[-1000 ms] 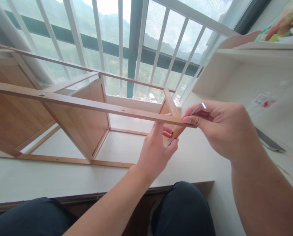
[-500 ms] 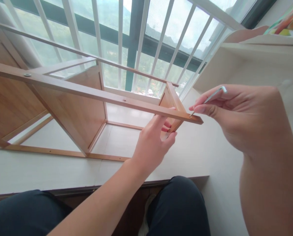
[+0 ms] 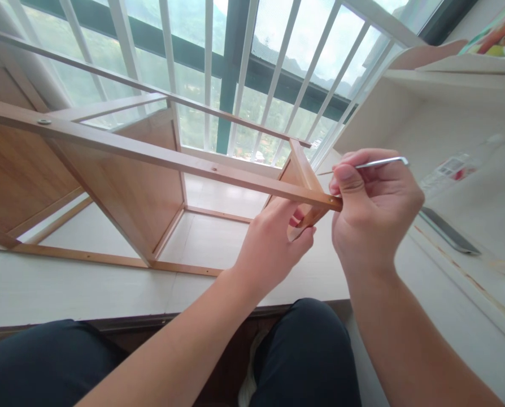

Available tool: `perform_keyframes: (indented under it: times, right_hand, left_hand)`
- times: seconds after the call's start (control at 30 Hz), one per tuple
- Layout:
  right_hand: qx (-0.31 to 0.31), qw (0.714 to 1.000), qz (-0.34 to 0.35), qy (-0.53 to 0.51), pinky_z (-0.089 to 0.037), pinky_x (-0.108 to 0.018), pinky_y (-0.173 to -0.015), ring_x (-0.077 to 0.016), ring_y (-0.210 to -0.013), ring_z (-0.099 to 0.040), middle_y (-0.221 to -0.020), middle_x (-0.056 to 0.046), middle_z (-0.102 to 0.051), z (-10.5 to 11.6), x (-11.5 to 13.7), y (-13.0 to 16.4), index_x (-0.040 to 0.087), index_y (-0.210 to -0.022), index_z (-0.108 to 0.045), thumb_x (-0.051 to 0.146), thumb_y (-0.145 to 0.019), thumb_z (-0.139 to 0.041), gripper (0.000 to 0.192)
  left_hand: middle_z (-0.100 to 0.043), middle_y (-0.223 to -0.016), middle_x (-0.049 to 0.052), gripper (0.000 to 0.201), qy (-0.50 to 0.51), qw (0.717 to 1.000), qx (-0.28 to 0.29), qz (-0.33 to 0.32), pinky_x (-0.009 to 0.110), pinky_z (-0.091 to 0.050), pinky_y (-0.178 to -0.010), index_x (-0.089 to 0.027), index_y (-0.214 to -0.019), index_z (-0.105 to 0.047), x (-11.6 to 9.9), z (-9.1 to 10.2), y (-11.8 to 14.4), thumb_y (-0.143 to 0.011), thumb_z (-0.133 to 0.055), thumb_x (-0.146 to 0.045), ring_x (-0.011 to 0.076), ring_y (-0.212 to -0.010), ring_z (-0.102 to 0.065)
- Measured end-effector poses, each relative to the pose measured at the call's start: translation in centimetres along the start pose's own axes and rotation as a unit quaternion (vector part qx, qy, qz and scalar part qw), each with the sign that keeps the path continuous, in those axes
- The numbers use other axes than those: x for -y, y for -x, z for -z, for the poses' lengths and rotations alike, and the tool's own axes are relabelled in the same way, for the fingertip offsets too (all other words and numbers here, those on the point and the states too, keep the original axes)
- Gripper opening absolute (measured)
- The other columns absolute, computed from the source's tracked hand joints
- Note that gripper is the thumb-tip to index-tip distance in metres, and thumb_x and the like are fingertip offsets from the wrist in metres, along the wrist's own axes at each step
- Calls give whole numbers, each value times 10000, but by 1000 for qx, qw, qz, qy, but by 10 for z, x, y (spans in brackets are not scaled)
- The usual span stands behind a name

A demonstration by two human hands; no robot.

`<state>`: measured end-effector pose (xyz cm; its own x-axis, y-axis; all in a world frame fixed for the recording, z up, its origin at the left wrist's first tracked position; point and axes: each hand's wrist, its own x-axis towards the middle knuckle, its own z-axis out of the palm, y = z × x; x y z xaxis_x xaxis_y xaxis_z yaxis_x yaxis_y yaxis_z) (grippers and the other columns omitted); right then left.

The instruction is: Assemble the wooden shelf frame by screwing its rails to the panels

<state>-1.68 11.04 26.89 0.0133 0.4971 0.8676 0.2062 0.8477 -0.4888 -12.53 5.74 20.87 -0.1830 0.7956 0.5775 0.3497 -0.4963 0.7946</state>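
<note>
A wooden shelf frame [image 3: 151, 154] lies on its side across the white ledge, with wooden panels [image 3: 129, 169] set between its long rails. My left hand [image 3: 273, 243] grips the small wooden end panel [image 3: 307, 175] from below, near the right end of the front rail. In my right hand [image 3: 371, 203] is a hex key [image 3: 383, 162], pinched between thumb and fingers. Its bent end points right, and its thin tip shows left of my fingers. The hand is beside the rail's end, where a screw hole [image 3: 331, 199] shows; the key is apart from it.
White window bars [image 3: 208, 73] stand behind the frame. On the right is a white shelf unit [image 3: 439, 107] holding a clear plastic bottle [image 3: 456, 167] and a dark flat phone-like object [image 3: 447, 230]. My knees [image 3: 307, 350] are below the ledge's front edge [image 3: 172, 319].
My right hand has drawn the hex key's tip away from the rail's hole and turned the key nearly level. My left hand still holds the end panel, slightly farther right.
</note>
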Motion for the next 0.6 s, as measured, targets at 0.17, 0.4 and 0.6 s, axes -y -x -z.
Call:
perform_keyframes:
  times: [0.17, 0.4, 0.6]
  right_hand:
    - [8, 1000, 14, -6, -510, -347, -736, -170, -759, -619, -844, 12, -624, -7, -4, -9, 263, -901, -649, 194, -926, -652, 73]
    - [21, 999, -23, -1, -529, -348, -756, -177, -782, -632, -837, 9, -625, -6, -1, -9, 256, -886, -636, 221, -914, -664, 53]
    - [44, 998, -37, 22, -549, -358, -777, -192, -806, -660, -865, -12, -646, -5, 1, -7, 247, -885, -643, 269, -913, -661, 40]
  left_hand:
    - [-676, -898, -29, 360, 19, 1000, 7, 8, 248, -511, -780, -248, -1156, -610, -1, 3, 2, -810, -687, -192, 101, -789, -640]
    - [-690, -909, 0, 277, 135, 990, 20, 31, 245, -509, -781, -246, -1118, -650, -5, 5, 2, -952, -577, -456, 114, -813, -632]
    - [-675, -787, 24, 566, 196, 974, -42, 105, 268, -502, -703, -197, -828, -654, -6, -2, -6, -947, -407, -692, 145, -751, -626]
